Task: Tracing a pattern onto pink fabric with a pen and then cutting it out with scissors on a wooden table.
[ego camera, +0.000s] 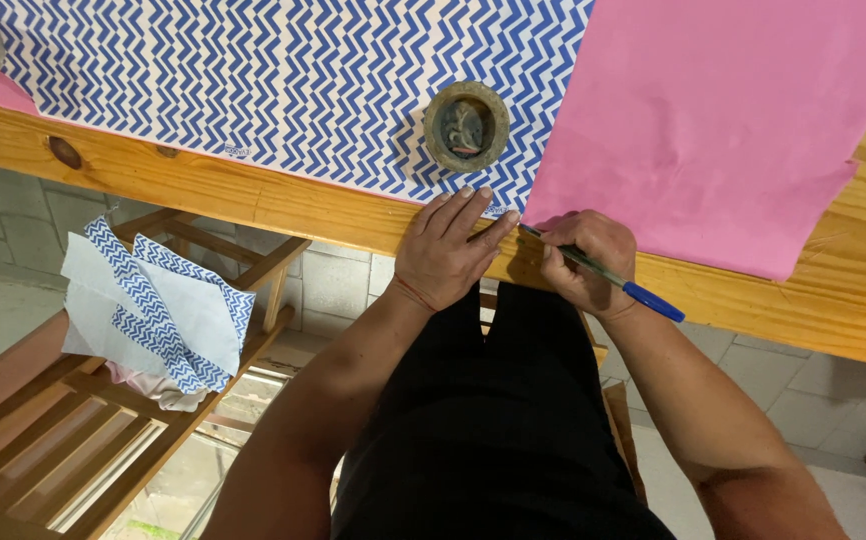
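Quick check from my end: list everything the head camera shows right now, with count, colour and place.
Zigzag-patterned sheet: one, blue and white, flat on the bench, upper left.
Plain pink sheet: one, on the bench, right.
Round weathered weight: one, grey-brown, on the zigzag sheet.
Wooden workbench: one, light brown, across the top.
Cut zigzag pieces: a small stack, blue and white, on the wooden rack, lower left.
Blue ballpoint pen: one, in the right hand.
Left hand: flat on the bench edge.
Right hand: gripping the pen.
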